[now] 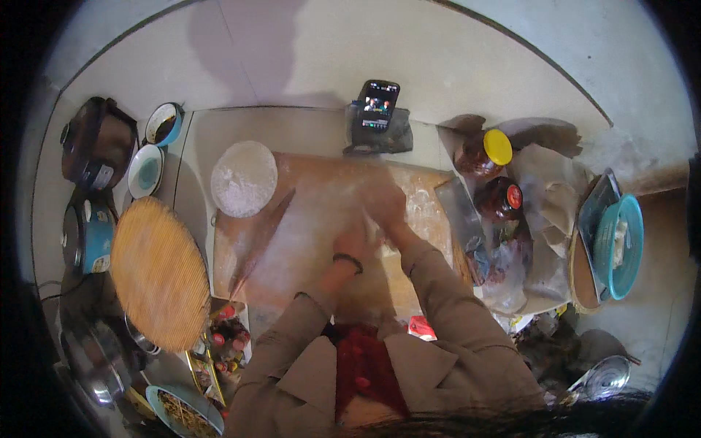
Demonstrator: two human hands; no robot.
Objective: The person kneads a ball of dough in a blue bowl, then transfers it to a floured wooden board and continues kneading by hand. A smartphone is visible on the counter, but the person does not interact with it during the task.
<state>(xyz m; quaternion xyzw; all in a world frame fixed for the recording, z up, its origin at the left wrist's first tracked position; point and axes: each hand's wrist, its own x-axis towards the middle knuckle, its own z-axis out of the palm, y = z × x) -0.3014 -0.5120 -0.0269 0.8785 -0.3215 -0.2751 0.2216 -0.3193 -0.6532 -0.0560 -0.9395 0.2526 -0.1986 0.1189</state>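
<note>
A wooden board (416,202) dusted with white flour lies before me. Over its middle are my left hand (352,236), with a dark band on the wrist, and my right hand (386,203), a little farther forward. Both are motion-blurred and close together. Whether anything is between the fingers cannot be made out. A round container of white powder, likely flour (245,179), stands at the board's far left corner. A slender tapered dark stick (265,241), perhaps a rolling pin, lies slanted across the board's left part.
A lit phone (379,105) leans upright behind the board. At right are a yellow-lidded jar (497,148), a red-lidded jar (513,196), plastic bags (506,268) and a turquoise basket (635,246). Leftward stand a round ribbed tray (159,274), bowls (145,172) and a dark cooker (101,145).
</note>
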